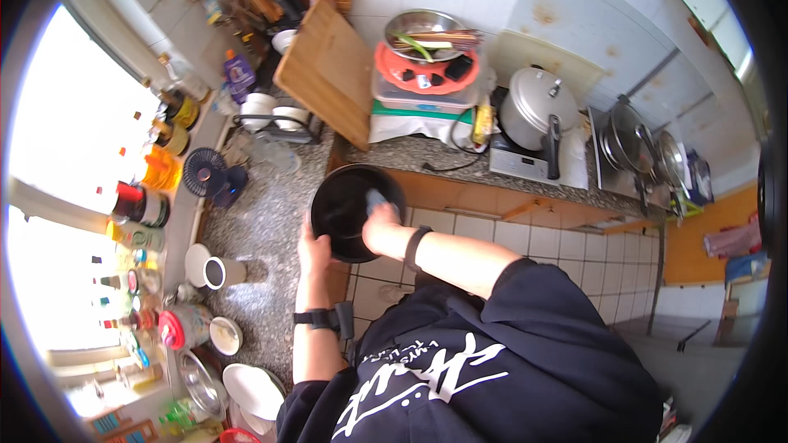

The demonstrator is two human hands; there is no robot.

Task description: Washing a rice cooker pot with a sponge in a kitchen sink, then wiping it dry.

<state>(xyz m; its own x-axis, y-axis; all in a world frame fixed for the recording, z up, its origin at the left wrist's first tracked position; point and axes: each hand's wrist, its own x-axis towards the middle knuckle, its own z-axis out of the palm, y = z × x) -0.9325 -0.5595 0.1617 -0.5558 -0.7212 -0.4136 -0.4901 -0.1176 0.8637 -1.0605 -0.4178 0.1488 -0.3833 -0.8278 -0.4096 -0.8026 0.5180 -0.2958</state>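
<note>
A round black pot [345, 197] is held up in front of me, its dark inside facing the camera. My left hand [315, 247] grips its lower left rim, fingers on the outside and thumb over the edge. Inside the pot, my right hand [381, 226] presses a small greyish-blue cloth [373, 199] against the inner wall; the fingertips are blurred. The pot's handle, if it has one, cannot be seen.
Beside the pot, a wooden cutting board [329, 71] leans on the granite counter [265, 215]. A pressure cooker [534, 107] stands on an induction cooker [523, 163]. At the left are a small fan [206, 173], a white cup [225, 272] and several bottles.
</note>
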